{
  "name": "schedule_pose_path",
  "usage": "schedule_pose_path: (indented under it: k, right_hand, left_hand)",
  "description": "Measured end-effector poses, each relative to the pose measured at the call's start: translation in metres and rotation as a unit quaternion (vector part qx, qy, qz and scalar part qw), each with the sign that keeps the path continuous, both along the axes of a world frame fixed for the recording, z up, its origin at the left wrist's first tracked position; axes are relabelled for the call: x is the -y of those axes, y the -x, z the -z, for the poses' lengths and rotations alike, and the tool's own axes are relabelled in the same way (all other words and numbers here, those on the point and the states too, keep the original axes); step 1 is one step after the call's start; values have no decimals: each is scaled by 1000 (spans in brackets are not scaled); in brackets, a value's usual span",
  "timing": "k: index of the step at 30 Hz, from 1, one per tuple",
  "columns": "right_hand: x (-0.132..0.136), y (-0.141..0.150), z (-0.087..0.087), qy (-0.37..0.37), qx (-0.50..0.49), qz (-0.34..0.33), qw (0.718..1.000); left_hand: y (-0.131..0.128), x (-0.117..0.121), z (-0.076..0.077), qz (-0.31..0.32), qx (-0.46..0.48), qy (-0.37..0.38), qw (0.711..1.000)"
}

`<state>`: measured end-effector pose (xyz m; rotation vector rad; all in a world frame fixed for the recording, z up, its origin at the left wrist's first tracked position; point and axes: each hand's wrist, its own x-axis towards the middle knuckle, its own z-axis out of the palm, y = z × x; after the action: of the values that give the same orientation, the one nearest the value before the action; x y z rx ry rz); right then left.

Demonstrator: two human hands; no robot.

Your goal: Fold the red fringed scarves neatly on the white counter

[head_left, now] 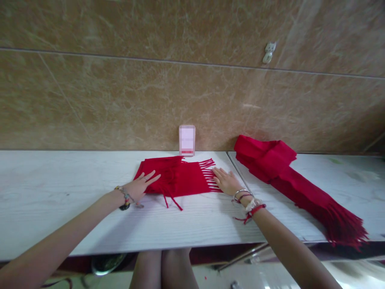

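Observation:
A red fringed scarf (192,176) lies folded flat on the white table, with fringe across its middle and at its right end. My left hand (141,185) rests on the left part of this scarf, fingers spread. At the right end, my right hand (226,181) lies with its fingers stretched out, the fingertips at the fringe. Neither hand grips anything. Bracelets circle both wrists. A second red scarf (300,190) lies to the right, loosely folded over at its far end, its fringe reaching the table's front edge.
A phone (187,140) leans upright against the brown tiled wall (120,100) behind the folded scarf. A small cat-shaped hook (268,52) is fixed to the wall. The white table (60,200) has a seam right of centre. My knees (164,267) are under its front edge.

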<state>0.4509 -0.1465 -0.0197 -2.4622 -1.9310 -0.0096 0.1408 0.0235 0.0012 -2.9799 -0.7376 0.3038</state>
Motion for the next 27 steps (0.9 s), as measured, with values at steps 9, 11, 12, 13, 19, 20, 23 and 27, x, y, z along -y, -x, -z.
schedule_pose_path:
  k: [9,11,12,13,19,20,23,27]
  right_hand:
    - [20,-16,5,7,27,31,999]
    - [18,-12,2,0,37,36,999]
    - [16,-9,-1,-13,44,37,998]
    - [12,-4,-4,-31,46,37,998]
    - [-37,39,-19,-91,-8,-52,994]
    - [-45,46,-18,-83,-13,-74,994]
    - [-62,59,-8,-48,-20,-95,994]
    - [-63,59,5,-40,-17,-95,995]
  left_hand:
    - [69,-18,-1,-54,-15,-17,998]
    - [59,-9,-8,-82,-28,-24,996]
    - [54,-3,-11,-99,-28,-28,994]
    - [48,1,-15,-112,-27,-26,993]
    - [11,24,-29,-155,36,43,986]
    - [2,27,-29,-175,61,44,982]
    - [-32,32,-25,-272,83,32,958]
    - [-62,21,-10,-321,52,58,944]
